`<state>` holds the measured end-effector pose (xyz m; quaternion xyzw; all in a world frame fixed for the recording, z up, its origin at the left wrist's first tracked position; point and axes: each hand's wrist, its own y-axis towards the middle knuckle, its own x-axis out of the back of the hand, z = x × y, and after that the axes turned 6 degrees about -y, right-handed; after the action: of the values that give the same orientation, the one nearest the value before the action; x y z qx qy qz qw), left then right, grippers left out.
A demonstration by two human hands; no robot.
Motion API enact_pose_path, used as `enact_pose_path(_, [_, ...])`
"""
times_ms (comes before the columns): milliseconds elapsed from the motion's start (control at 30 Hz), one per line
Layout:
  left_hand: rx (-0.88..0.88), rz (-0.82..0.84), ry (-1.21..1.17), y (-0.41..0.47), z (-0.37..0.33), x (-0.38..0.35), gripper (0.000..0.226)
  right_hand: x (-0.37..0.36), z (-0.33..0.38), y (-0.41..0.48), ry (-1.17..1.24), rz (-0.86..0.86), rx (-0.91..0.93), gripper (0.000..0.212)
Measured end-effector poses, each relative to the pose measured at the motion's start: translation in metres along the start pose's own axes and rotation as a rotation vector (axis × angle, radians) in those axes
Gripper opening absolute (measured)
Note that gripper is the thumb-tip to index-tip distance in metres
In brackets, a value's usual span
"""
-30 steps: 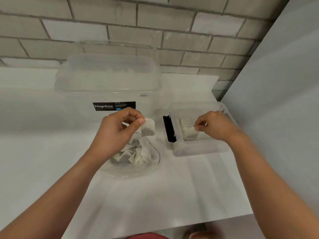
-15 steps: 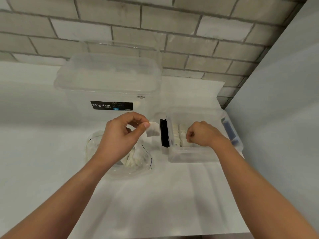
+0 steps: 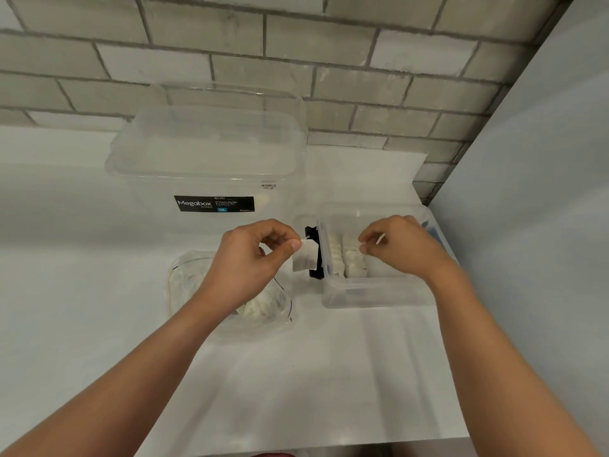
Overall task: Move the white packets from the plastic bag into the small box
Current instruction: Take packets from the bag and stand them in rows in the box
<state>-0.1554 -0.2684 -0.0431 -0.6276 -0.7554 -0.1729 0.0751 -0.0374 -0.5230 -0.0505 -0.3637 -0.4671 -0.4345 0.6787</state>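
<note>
My left hand point(image 3: 253, 258) pinches one white packet point(image 3: 304, 261) between thumb and forefinger, just left of the small clear box point(image 3: 372, 293) and above the clear plastic bag point(image 3: 263, 313). The bag lies on the white table under my left wrist, with more white packets point(image 3: 253, 310) inside. Several white packets point(image 3: 349, 258) stand in rows in the small box. My right hand point(image 3: 402, 250) hovers over the box with its fingers curled; a thin white tag point(image 3: 379, 240) shows between thumb and forefinger.
A black latch point(image 3: 313, 258) hangs on the small box's left side. Behind the bag stands a large clear lidded Megabox container point(image 3: 211, 166). A grey panel wall point(image 3: 527, 225) runs close along the right, with a brick wall point(image 3: 329, 61) behind. The table's front edge point(image 3: 329, 446) is near me.
My left hand lifted a packet out of the bag and carried it right, up to the box's left side. My right hand let go of a packet in the box and rose slightly.
</note>
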Motion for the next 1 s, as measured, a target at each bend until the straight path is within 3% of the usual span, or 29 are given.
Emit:
enact_pose_path(100, [-0.046, 0.031, 0.033, 0.001, -0.003, -0.004, 0.008, 0.026, 0.032, -0.033, 0.202, -0.138, 0.083, 0.009])
enact_pose_path(200, [-0.110, 0.075, 0.091, 0.003, -0.008, -0.010, 0.005, 0.041, 0.061, -0.054, 0.296, -0.093, 0.201, 0.017])
enact_pose_path(333, [-0.187, 0.128, 0.117, 0.005, -0.017, -0.022, 0.003, 0.044, 0.067, -0.059, 0.062, -0.059, 0.260, 0.018])
enact_pose_path(567, [-0.204, 0.136, 0.100, 0.014, -0.021, -0.044, 0.003, 0.044, 0.049, -0.054, -0.071, -0.092, 0.216, 0.010])
enact_pose_path(700, [-0.187, 0.182, 0.250, 0.014, -0.006, -0.050, 0.019, 0.036, 0.027, -0.040, -0.138, -0.174, 0.114, 0.009])
enact_pose_path(833, [-0.209, 0.331, 0.465, 0.003, 0.003, -0.048, 0.026, 0.024, 0.005, -0.026, -0.153, -0.067, 0.043, 0.013])
enact_pose_path(1000, [-0.289, 0.306, 0.545, 0.002, 0.009, -0.053, 0.013, 0.006, -0.015, -0.007, -0.112, 0.185, 0.015, 0.011])
